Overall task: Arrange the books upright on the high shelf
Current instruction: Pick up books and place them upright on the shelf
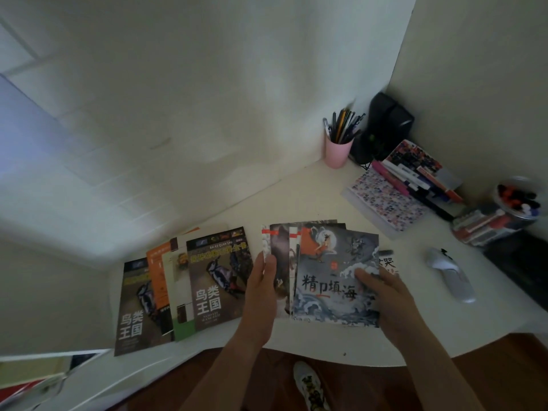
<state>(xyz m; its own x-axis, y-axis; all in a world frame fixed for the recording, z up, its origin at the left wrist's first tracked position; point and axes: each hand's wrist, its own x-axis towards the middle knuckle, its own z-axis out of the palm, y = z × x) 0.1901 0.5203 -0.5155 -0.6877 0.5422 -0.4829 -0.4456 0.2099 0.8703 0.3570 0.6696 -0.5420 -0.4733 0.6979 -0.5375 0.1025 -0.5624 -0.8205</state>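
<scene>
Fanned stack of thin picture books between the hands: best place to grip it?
Grip the fanned picture books by their two side edges, where the left hand and right hand already sit. The books are thin, overlapping and lying flat on the desk, so probably square them inward, then lift as one block.

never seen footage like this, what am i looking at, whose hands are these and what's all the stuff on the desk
There is no machine here. A person wears one wide-angle camera on the head, so you look down at their own two bare hands, and the picture bends at the edges.

The left hand and right hand hold a fanned set of thin picture books from either side, over a white desk. Left of them more books lie flat and overlapping. At the back stand a pink pen cup and a black speaker; a patterned notebook and a white mouse lie to the right.
</scene>
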